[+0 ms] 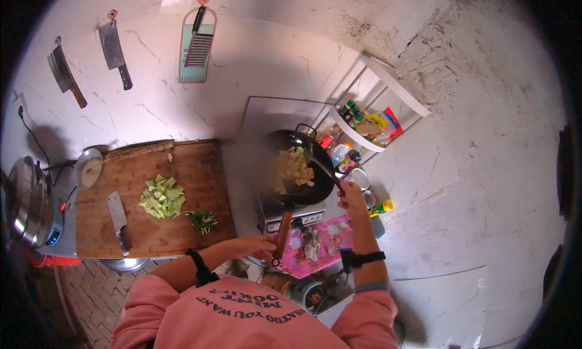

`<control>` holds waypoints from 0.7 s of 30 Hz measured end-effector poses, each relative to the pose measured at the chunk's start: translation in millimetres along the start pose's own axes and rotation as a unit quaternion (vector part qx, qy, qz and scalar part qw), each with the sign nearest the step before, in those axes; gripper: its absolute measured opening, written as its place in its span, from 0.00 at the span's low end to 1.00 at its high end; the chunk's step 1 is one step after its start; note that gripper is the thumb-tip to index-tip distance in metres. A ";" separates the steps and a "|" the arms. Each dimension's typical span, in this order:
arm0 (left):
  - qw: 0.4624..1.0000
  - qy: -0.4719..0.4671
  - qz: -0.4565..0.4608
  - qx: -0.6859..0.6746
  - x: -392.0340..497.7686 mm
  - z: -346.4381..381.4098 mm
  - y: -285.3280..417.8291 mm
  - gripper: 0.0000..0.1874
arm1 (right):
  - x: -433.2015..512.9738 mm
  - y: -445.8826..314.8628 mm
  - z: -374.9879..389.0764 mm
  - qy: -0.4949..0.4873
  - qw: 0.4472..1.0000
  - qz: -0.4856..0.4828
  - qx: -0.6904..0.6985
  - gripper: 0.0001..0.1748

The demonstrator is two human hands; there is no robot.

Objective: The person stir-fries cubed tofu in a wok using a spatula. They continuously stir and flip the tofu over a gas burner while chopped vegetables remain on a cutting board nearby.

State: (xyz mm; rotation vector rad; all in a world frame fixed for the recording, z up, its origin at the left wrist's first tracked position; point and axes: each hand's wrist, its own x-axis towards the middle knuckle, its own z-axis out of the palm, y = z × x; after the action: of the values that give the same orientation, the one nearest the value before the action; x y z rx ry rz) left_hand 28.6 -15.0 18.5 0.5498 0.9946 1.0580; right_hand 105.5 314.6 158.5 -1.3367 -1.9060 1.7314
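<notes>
A black wok [323,192] sits on a stove [313,218], with pale diced food [298,169] and a few green pieces inside. My right hand [352,196] grips the dark handle of a metal spatula [325,167], whose head reaches into the food. At the wok's wooden handle [284,233] are the fingers of my left hand [261,246]; whether they close around it cannot be told. Greyish haze blurs the wok's left side. To the left, a wooden cutting board [200,167] bears cut light-green vegetable pieces [162,197], chopped greens [202,221] and a cleaver [117,212].
A corner rack [359,137] with bottles and packets stands right behind the wok. A bowl with pale liquid [88,168] and a steel pot [29,201] are far left. Cleavers [111,44] and a grater [199,49] hang on the wall. A pink floral cover [332,233] lies before the stove.
</notes>
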 end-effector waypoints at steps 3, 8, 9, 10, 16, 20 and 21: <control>1.000 0.003 0.003 -0.012 -2.0 -0.7 0.0 0.34 | -21.0 -12.4 -18.6 0.020 0.990 -0.053 -0.130 0.18; 1.000 0.022 -0.007 0.000 -2.9 2.1 1.6 0.31 | -67.8 -30.9 -42.2 -0.012 0.898 -0.162 -0.409 0.21; 1.000 0.021 0.000 -0.003 -2.9 3.2 1.7 0.31 | -74.9 -30.5 -40.0 -0.023 0.885 -0.188 -0.425 0.20; 1.000 0.018 0.008 -0.007 -2.7 4.5 1.5 0.31 | -83.3 -28.6 -39.7 -0.036 0.874 -0.212 -0.436 0.19; 0.999 0.033 -0.013 -0.023 -0.2 5.9 1.9 0.31 | -85.4 -2.4 -21.2 -0.024 0.777 -0.276 -0.565 0.16; 0.999 0.026 -0.007 -0.022 0.6 3.2 1.0 0.32 | -59.5 39.3 10.1 -0.003 0.798 -0.249 -0.548 0.20; 0.999 0.023 -0.008 -0.025 1.0 3.8 1.1 0.32 | -52.6 49.6 19.3 0.009 0.809 -0.266 -0.524 0.20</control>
State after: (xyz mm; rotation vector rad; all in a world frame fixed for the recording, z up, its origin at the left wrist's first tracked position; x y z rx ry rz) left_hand 31.6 -13.4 20.8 0.4778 1.0091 1.0828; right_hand 143.6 257.0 129.8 -0.8195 -2.9723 0.3165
